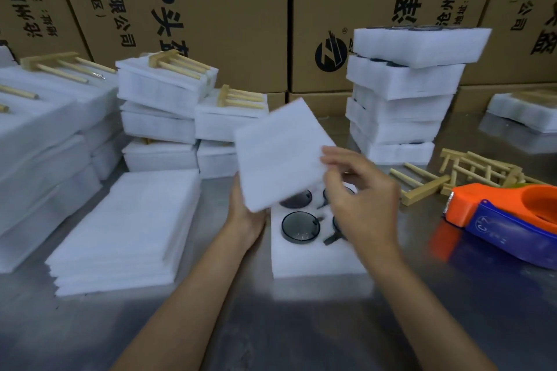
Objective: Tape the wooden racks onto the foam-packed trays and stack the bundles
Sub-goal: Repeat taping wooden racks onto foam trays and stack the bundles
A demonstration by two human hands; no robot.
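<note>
Left hand [245,214] and right hand [358,190] hold a tilted white foam sheet [280,153] above a foam tray [313,259] of round dark discs [300,226] on the desk [452,310]; an orange tape dispenser [506,214] lies to the right.

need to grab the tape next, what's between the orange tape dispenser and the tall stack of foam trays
In the head view, loose wooden racks lie on the metal table between the tape dispenser and the tall tray stack.

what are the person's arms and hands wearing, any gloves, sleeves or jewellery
Both forearms are bare up to the bottom edge of the picture: no sleeves show. The left hand and right hand wear no gloves. No watch or bracelet shows on either wrist. The right hand is motion-blurred, so a ring cannot be ruled out.
</note>
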